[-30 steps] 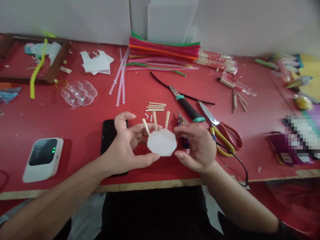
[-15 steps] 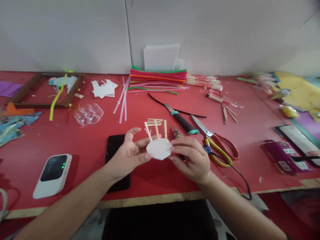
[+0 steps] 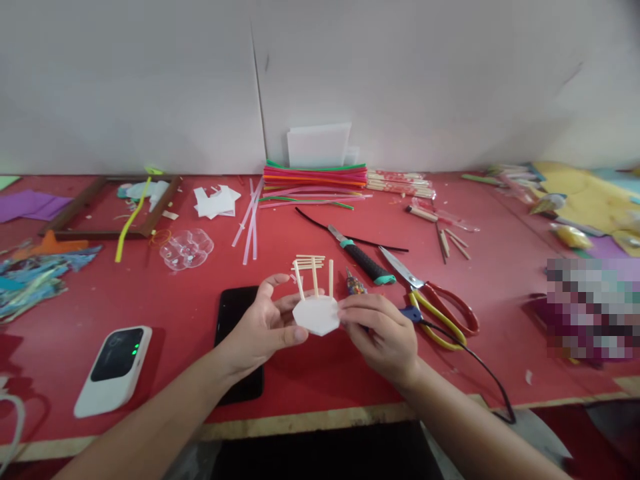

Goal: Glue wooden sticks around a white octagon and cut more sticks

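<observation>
Between my two hands is a white many-sided board [image 3: 316, 315] with three thin wooden sticks [image 3: 315, 277] standing up along its far edge. My left hand [image 3: 273, 319] holds the board's left side, its thumb on the near edge and its index finger raised. At the right edge, the fingers of my right hand [image 3: 381, 331] pinch the board. More short sticks [image 3: 309, 262] lie on the table just beyond it. A soldering-like tool or glue pen with a patterned body [image 3: 355, 283] lies partly hidden behind my right hand, its kind unclear.
A utility knife [image 3: 367, 260] and scissors [image 3: 440, 303] lie to the right, with a black cable [image 3: 487, 367]. A black phone [image 3: 235, 313] is under my left wrist; a white device [image 3: 113, 373] lies farther left. Colored strips [image 3: 315, 179] are stacked by the wall.
The whole view has shifted, so the table and things appear lower. Both hands keep hold of the board, and my right fingers have bunched closer together at its edge.
</observation>
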A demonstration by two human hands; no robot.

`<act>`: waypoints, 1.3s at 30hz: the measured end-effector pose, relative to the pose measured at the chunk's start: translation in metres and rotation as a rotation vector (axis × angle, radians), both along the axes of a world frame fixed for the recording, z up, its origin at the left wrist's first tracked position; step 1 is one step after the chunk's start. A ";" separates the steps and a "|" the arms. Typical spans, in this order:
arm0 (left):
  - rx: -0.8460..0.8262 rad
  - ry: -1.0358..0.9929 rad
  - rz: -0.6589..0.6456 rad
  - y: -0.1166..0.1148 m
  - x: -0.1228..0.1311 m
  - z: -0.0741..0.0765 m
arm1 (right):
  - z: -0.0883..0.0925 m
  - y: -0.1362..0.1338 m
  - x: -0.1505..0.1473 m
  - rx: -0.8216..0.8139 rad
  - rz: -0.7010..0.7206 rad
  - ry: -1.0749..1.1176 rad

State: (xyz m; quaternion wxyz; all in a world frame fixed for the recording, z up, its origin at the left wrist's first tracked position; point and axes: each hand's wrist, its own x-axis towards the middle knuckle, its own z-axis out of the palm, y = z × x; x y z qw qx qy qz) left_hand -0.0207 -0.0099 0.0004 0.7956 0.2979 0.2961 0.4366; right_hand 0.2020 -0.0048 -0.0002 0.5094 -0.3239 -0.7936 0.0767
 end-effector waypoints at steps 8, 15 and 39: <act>0.028 0.088 0.231 0.005 -0.005 0.003 | 0.005 0.001 -0.003 -0.018 -0.032 0.052; 0.230 0.127 0.312 0.009 -0.005 -0.002 | 0.001 0.002 0.000 -0.029 -0.003 0.027; 0.152 0.143 0.254 0.010 -0.010 0.004 | -0.001 0.000 0.009 -0.103 -0.025 0.051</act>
